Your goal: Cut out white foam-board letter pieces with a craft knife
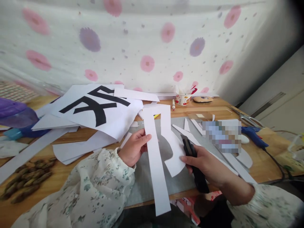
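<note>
A white cut-out shape (152, 152) with a long straight leg and a curved hook is held up over the grey cutting mat (140, 177). My left hand (134, 146) pinches its straight leg, thumb on the front face. My right hand (206, 163) is closed around a black utility knife (198, 171), its head pointing up and away. The right thumb and fingertips also touch the edge of the shape's curved hook. Whether the knife's blade is out, I cannot tell. White offcut strips (185, 131) lie on the mat behind the right hand.
Sheets with black printed strokes (95, 106) lie at the back left. Brown pods (29, 180) are piled at front left. A patterned cup (182, 98) stands at the back. To the right are a blue glue gun (255, 136) with a cord and scissors (247, 117).
</note>
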The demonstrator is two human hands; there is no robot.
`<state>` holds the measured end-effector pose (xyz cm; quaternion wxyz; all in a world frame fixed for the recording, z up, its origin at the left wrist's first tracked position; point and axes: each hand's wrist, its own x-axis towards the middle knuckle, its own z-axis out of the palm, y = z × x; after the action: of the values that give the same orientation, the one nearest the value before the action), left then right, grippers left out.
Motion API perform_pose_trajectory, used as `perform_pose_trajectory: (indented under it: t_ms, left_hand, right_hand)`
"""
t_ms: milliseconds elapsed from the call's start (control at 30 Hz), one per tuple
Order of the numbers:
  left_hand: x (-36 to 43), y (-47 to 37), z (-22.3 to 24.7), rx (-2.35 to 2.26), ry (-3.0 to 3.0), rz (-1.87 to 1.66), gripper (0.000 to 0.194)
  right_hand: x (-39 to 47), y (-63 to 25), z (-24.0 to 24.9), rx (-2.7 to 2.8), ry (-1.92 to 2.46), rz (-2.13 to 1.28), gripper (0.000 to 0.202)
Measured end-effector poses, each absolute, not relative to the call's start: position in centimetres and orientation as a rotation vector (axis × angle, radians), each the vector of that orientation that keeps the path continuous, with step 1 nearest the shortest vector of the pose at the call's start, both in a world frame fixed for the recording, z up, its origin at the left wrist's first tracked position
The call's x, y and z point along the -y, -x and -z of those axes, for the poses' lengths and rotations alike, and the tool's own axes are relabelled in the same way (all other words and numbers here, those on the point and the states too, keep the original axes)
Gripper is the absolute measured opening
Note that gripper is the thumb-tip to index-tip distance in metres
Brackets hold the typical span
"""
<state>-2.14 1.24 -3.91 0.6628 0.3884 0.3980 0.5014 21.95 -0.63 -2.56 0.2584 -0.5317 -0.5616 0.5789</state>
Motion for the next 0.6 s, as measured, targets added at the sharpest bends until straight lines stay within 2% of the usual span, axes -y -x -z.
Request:
perform_pose_trajectory:
  t_ms: [100,167,300,367,533,600]
  left_hand:
    - [-0.4,2.1,3.2,-0.906,-0.912,-1.097,0.040]
    - [0.2,1.8,2.9,-0.912,-0.912,-1.076,0.038]
    - [1.1,1.1,2.8,-0.854,-0.890,-1.046,0.035]
    - [1.2,1.0,2.9,-0.810,-0.881,-1.038,0.036]
    - [-0.3,1.6,2.9,-0.710,-0.684,-1.148,0.052]
    - [-0.9,1.7,2.7,-0.771,-0.623,-1.228,0.042]
  right_hand:
    - [0.7,-21.6,1.9,1.667,1.329,-1.641,0.026]
    - [0.6,-21.7,1.6,1.709,1.305,-1.613,0.025]
    - [0.4,-21.5,1.4,1.620,1.325,-1.490,0.038]
    - [0.6,-21.1,1.5,1.547,1.312,-1.495,0.036]
    - [1.1,-20.2,1.4,1.450,1.238,-1.587,0.035]
    - [1.2,-20.1,1.5,1.419,1.223,-1.596,0.035]
